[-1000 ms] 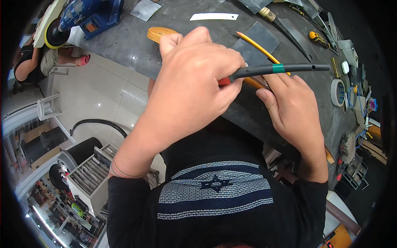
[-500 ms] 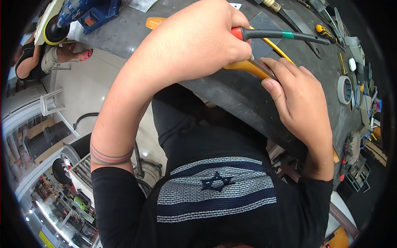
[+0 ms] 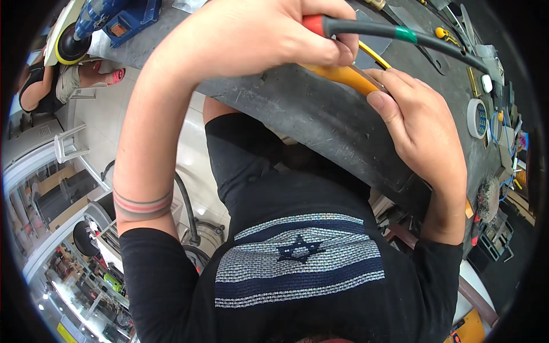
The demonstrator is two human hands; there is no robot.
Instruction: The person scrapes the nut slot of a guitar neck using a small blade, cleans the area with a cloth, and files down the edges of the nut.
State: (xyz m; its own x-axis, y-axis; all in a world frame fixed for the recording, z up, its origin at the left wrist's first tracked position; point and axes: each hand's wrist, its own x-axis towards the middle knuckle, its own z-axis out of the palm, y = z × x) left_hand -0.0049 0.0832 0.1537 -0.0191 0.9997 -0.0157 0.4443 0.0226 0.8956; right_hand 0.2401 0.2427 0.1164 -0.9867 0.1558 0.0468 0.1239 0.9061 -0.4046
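Observation:
My left hand [image 3: 251,34] is shut on a tool with a red grip and a long black shaft with a green band [image 3: 394,33]. The shaft points right across the dark workbench [image 3: 309,114]. Just below it lies an orange-handled piece [image 3: 343,75] at the bench edge. My right hand [image 3: 423,131] presses its fingertips on the right end of that piece and curls over the edge. A thin yellow pencil-like stick [image 3: 374,54] lies behind them.
A roll of tape [image 3: 476,117], small hand tools and a wire brush [image 3: 488,197] crowd the bench's right side. A blue power tool [image 3: 114,14] with a yellow disc [image 3: 68,43] sits top left. Another person [image 3: 51,86] sits on the floor beyond.
Both hands have risen in the picture and look larger as the view closed in. My left hand slid along the tool over the orange piece; my right hand stayed on it.

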